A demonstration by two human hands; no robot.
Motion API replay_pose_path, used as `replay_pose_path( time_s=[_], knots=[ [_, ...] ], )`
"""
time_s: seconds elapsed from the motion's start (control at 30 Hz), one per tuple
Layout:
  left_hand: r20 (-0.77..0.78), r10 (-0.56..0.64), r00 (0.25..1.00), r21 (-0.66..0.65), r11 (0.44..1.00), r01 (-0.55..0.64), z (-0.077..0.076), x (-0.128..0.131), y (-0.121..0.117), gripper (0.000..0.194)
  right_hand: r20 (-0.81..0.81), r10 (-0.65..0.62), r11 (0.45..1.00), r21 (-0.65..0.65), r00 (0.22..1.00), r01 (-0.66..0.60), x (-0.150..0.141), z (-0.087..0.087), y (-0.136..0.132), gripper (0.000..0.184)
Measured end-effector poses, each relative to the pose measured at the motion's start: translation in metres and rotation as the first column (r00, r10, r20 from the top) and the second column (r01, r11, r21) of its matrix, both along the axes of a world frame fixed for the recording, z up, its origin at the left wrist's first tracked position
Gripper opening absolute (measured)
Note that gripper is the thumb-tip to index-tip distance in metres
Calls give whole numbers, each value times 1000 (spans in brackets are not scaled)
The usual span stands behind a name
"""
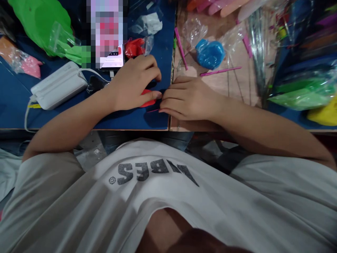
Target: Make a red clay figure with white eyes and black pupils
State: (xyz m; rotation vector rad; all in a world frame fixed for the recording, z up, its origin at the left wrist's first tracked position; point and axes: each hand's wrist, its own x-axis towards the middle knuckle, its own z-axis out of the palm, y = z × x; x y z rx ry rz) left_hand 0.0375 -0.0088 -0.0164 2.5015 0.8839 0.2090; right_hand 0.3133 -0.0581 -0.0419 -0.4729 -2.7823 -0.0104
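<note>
My left hand (138, 84) rests at the blue table's near edge, fingers curled and thumb pressed along a flat red piece (149, 99), seemingly soft clay. Most of that piece is hidden beneath the hand. Close against it on the right, my right hand (188, 98) has its fingers together and bent down. A thin pink stick (152, 111) pokes out by its thumb, the rest covered by the fingers. The fingertips of both hands nearly meet over the seam between the blue surface and a wooden board (210, 88).
A phone (112, 61) on a cable and a white power bank (59, 84) lie left. Beyond are a red lump (134, 47) and green bag (42, 26). On the board are a wrapped blue lump (210, 53) and pink sticks (181, 49); coloured packets (302, 91) lie right.
</note>
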Motion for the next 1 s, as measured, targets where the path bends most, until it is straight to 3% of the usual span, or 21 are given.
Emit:
replay_pose_path(
  time_s=[0.2, 0.4, 0.73, 0.93, 1.0],
  knots=[
    [75, -22, 997, 104, 994, 15, -13, -2, -6, 52, -38, 21, 999, 43, 999, -20, 0, -2, 3, 37],
    [-22, -43, 999, 102, 994, 45, -14, -6, -4, 62, -51, -53, 992, 112, 997, 59, -5, -8, 2, 44],
    [2, -29, 1000, 90, 995, 29, -17, -10, -11, 64, -55, -174, 983, -68, 983, 171, -9, -15, 1, 47],
    [40, -108, 993, 4, 994, 108, -10, -19, -5, 62, -154, -15, 979, 197, 988, 45, -10, -7, 7, 41],
    [53, -108, 993, 20, 994, 107, -11, -19, -5, 63, -150, -12, 978, 203, 989, 42, -11, -5, 8, 39]
  ],
)
